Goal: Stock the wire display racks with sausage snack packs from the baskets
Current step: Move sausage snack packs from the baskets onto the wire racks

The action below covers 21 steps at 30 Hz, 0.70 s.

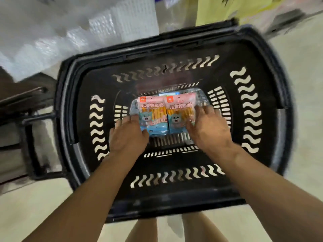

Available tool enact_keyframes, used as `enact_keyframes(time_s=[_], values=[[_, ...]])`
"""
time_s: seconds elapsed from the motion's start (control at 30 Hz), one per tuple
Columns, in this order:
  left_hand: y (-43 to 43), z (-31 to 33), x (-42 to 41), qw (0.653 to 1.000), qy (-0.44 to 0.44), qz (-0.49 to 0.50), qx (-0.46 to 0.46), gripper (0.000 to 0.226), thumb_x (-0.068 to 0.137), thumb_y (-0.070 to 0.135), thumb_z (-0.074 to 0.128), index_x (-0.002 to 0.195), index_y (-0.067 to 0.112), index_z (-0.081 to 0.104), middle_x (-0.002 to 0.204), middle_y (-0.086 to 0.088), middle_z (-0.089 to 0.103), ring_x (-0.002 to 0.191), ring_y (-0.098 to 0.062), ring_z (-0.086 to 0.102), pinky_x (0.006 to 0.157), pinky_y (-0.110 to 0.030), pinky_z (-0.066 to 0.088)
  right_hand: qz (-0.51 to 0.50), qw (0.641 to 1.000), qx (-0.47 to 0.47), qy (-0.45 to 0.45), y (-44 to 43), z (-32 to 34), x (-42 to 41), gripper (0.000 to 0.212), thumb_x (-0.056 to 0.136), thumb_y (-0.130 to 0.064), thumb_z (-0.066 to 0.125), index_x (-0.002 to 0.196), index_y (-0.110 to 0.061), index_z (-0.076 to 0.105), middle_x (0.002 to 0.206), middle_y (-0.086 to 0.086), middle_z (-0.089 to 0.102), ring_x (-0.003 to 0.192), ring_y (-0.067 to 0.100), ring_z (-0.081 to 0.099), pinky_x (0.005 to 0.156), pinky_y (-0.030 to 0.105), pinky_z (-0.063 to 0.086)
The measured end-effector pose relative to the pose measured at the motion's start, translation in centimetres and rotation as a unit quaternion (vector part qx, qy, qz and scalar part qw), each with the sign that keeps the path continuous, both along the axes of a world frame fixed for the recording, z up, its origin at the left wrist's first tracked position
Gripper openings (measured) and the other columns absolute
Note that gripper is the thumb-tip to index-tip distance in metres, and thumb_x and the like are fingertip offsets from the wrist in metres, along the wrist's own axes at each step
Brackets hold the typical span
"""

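Observation:
A black plastic basket point(251, 49) stands on the floor below me. On its bottom lie two pink-and-blue sausage snack packs point(155, 116) side by side, wrapped together in clear film. My left hand point(128, 135) is at the left edge of the bundle, fingers curled round that edge. My right hand point(208, 128) lies over the right edge, fingers spread on the film and thumb against the right pack. The wire display racks are out of view.
A dark frame or second basket handle point(35, 117) sits to the left of the basket. Blurred white packaging point(70, 32) lies at the back left, a yellow carton point(227, 9) at the back right. Pale floor surrounds the basket.

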<state>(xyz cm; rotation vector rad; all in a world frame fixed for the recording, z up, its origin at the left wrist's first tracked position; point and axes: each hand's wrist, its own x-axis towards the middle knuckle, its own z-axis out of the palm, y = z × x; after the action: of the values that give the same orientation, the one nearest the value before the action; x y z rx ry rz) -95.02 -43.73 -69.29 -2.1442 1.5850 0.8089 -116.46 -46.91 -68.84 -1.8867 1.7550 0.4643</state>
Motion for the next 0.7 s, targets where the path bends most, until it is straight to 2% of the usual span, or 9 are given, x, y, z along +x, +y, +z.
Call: enact_keyframes(time_s=[0.07,0.13,0.17,0.27,0.33,0.4,0.53,0.7], values=[[1.1,6.3,-0.2,0.998,-0.009,-0.061,-0.033,0.051,0.095,0.039,0.063,0.139,0.014,0.056,0.132,-0.009,0.061,0.118,-0.033,0.057,0.095,-0.048,0.050,0.037,0.999,-0.003,-0.001,1.6,5.7,0.0,0.058,0.104,-0.050,0.041,0.148,-0.012,0.041,0.142,0.014,0.050,0.126,0.035,0.050,0.103,0.047,0.045],[2.6,12.5,-0.1,0.994,-0.008,-0.079,-0.072,0.046,0.088,0.032,0.071,0.126,0.008,0.065,0.123,-0.012,0.067,0.108,-0.039,0.062,0.088,-0.050,0.052,0.068,0.998,-0.011,0.005,3.2,11.9,0.1,0.056,0.102,-0.047,0.045,0.145,-0.011,0.046,0.140,0.014,0.054,0.125,0.036,0.052,0.100,0.048,0.045],[3.2,15.9,-0.2,0.993,-0.011,-0.087,-0.078,0.047,0.086,0.032,0.072,0.126,0.009,0.065,0.124,-0.012,0.068,0.110,-0.038,0.062,0.091,-0.050,0.051,0.076,0.997,-0.022,0.011,4.0,15.2,0.2,0.057,0.100,-0.047,0.048,0.143,-0.010,0.049,0.138,0.015,0.057,0.122,0.038,0.055,0.097,0.049,0.047],[5.1,27.1,-0.6,0.993,0.005,-0.115,-0.022,0.057,0.098,0.042,0.056,0.149,0.019,0.046,0.153,-0.003,0.049,0.139,-0.028,0.044,0.115,-0.045,0.034,0.090,0.995,-0.030,0.022,6.6,25.5,0.2,0.061,0.094,-0.048,0.058,0.140,-0.008,0.054,0.132,0.016,0.061,0.117,0.038,0.058,0.096,0.049,0.049],[6.6,34.5,-0.4,0.992,0.000,-0.122,-0.032,0.059,0.102,0.046,0.048,0.155,0.021,0.036,0.161,0.000,0.038,0.148,-0.025,0.033,0.122,-0.044,0.024,0.095,0.995,-0.040,0.019,8.4,32.8,0.2,0.061,0.094,-0.048,0.057,0.142,-0.010,0.054,0.135,0.014,0.060,0.119,0.035,0.057,0.101,0.048,0.046],[8.3,41.4,0.1,0.991,-0.006,-0.128,-0.049,0.059,0.102,0.046,0.047,0.154,0.022,0.036,0.161,0.000,0.037,0.150,-0.025,0.030,0.123,-0.044,0.022,0.093,0.994,-0.063,0.014,10.1,39.8,0.1,0.061,0.094,-0.047,0.058,0.142,-0.010,0.054,0.135,0.014,0.061,0.120,0.036,0.057,0.102,0.049,0.046],[12.0,52.0,1.2,0.985,-0.009,-0.121,-0.121,0.052,0.096,0.046,0.055,0.143,0.022,0.052,0.149,0.001,0.053,0.139,-0.025,0.045,0.116,-0.044,0.033,0.093,0.988,-0.122,0.020,12.8,50.4,0.4,0.063,0.088,-0.045,0.070,0.137,-0.007,0.060,0.132,0.015,0.064,0.113,0.038,0.061,0.096,0.049,0.051],[14.7,59.2,1.6,0.981,-0.046,-0.072,-0.172,0.052,0.093,0.047,0.062,0.138,0.022,0.058,0.144,-0.001,0.059,0.134,-0.026,0.053,0.112,-0.045,0.039,0.103,0.977,-0.187,-0.023,14.2,57.1,1.1,0.063,0.081,-0.040,0.081,0.132,-0.007,0.063,0.125,0.015,0.066,0.106,0.039,0.064,0.091,0.050,0.054]])
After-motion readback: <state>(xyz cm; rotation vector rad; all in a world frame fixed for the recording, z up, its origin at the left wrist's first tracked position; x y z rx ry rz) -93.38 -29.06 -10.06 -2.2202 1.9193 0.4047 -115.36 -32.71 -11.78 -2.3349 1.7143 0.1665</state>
